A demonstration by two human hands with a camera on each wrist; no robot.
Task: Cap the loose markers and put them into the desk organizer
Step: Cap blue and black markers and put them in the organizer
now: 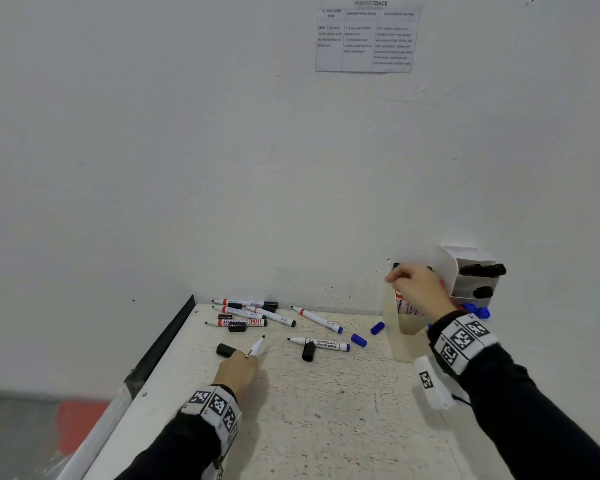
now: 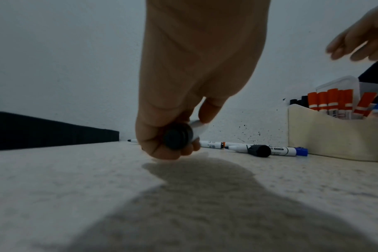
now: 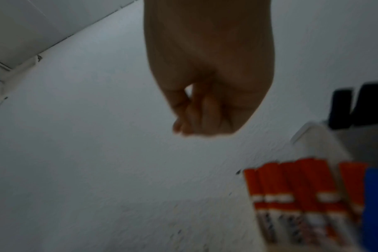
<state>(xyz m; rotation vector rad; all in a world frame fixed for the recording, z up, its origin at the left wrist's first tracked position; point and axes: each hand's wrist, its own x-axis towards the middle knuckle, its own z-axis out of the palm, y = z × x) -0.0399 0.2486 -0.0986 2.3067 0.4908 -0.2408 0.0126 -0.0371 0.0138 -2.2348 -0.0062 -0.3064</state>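
Observation:
My left hand (image 1: 246, 358) rests low on the table and grips an uncapped white marker (image 1: 257, 346), black tip pointing up and away; the left wrist view shows its fingers (image 2: 162, 151) curled round the marker's black rear end (image 2: 176, 136). A black cap (image 1: 226, 350) lies just left of that hand. My right hand (image 1: 395, 277) hovers over the cream desk organizer (image 1: 406, 341), fingers (image 3: 194, 122) loosely curled and holding nothing. Capped orange-banded markers (image 3: 291, 196) stand inside it. Several uncapped markers (image 1: 246, 313) lie by the wall.
A whiteboard marker (image 1: 321, 344) lies mid-table with a black cap (image 1: 308, 351) against it. Two blue caps (image 1: 358, 340) lie near the organizer. A white box (image 1: 471, 275) with black items stands behind it. The table's left edge (image 1: 174, 334) drops off.

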